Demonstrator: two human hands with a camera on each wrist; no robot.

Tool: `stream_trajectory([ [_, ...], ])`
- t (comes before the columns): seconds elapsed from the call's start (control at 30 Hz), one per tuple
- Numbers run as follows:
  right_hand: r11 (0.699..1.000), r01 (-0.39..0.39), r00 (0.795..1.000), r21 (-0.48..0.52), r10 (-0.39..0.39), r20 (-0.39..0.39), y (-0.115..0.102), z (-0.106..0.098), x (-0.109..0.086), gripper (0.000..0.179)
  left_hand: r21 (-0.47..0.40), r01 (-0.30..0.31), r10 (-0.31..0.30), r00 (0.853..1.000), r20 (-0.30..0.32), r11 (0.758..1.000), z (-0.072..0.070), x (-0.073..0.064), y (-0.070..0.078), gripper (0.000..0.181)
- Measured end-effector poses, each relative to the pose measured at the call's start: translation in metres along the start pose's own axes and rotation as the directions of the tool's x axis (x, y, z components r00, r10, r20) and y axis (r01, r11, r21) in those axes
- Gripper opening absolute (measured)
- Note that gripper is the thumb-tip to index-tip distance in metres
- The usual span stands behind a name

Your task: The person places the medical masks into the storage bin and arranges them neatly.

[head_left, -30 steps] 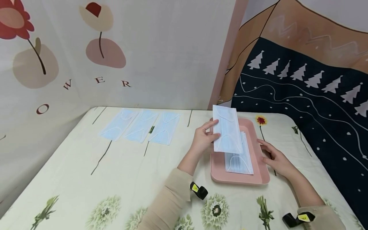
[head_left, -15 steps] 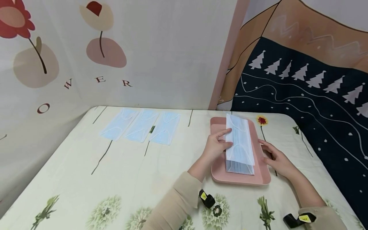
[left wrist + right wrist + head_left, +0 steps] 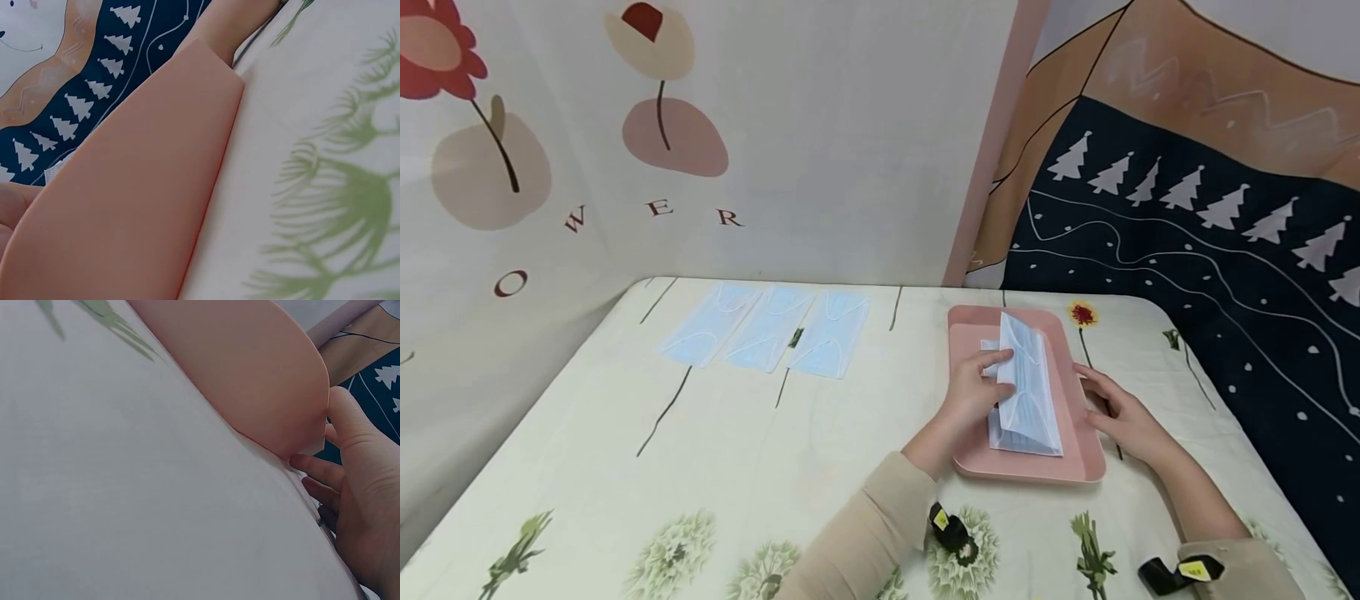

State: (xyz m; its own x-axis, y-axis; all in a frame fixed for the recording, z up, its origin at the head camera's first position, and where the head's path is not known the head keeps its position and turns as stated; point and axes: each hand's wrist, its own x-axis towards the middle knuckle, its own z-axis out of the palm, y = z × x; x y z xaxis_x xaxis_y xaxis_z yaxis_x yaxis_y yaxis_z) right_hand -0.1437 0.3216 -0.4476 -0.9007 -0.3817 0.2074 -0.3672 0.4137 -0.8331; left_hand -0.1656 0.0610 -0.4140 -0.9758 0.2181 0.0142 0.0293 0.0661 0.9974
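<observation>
Left hand [image 3: 973,387] pinches the near long edge of a pale blue face mask [image 3: 1028,383] between thumb and fingers, holding it over the pink tray [image 3: 1078,446], inside the rim as the head view shows it. This mask is tilted, its gripped side raised; whether its far edge touches the mask beneath [image 3: 1009,442] cannot be told. That lower one lies in the tray, peeking out at the left and at the bottom. Right hand [image 3: 1123,417] grips nothing firmly: its fingers are loosely bent against the tray's outer right side, thumb touching the wall. As I judge it, a release from this tilt could let the light mask slide or land crooked, and a low pass could snag its ear loops on the fingers or drag the lower mask askew. A push from the left without the right hand's bracing might shift the tray on the cloth [image 3: 857,475]. For moving, the tray's walls leave narrow margins beside the masks, tightest on the right; the broadest stretch of cloth runs leftward to a row of three masks [image 3: 769,329], well apart from the tray. Behind, the white backdrop [image 3: 850,142] closes the table's far edge; a dark tree-printed cloth [image 3: 1225,333] borders the right.
</observation>
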Motion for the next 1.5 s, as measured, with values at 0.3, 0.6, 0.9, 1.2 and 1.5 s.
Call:
stream_trajectory([
  [0.3, 1.000, 0.005, 1.000, -0.009, -0.005, -0.005, 0.000, -0.001, 0.000, 0.064, 0.133, 0.005, -0.003, 1.000, -0.015, 0.991, 0.003, 0.003, -0.001, 0.048],
  [0.6, 1.000, -0.009, 1.000, -0.011, 0.009, -0.005, -0.001, 0.000, 0.001, 0.063, 0.346, 0.056, -0.046, 0.998, -0.036, 0.936, 0.006, 0.005, -0.001, 0.048],
  [0.9, 0.999, -0.047, 0.999, -0.017, 0.047, -0.007, -0.001, 0.001, 0.002, 0.064, 0.486, 0.045, -0.033, 0.999, -0.033, 0.873, 0.008, 0.005, -0.005, 0.052],
  [1.2, 0.999, -0.042, 0.999, -0.022, 0.042, -0.004, -0.003, 0.001, 0.001, 0.063, 0.559, 0.001, 0.013, 1.000, -0.022, 0.829, 0.011, 0.002, -0.005, 0.053],
  [1.5, 1.000, -0.023, 1.000, -0.008, 0.023, 0.003, 0.001, 0.000, -0.001, 0.064, 0.596, 0.004, 0.013, 1.000, -0.024, 0.803, 0.012, 0.000, -0.004, 0.053],
])
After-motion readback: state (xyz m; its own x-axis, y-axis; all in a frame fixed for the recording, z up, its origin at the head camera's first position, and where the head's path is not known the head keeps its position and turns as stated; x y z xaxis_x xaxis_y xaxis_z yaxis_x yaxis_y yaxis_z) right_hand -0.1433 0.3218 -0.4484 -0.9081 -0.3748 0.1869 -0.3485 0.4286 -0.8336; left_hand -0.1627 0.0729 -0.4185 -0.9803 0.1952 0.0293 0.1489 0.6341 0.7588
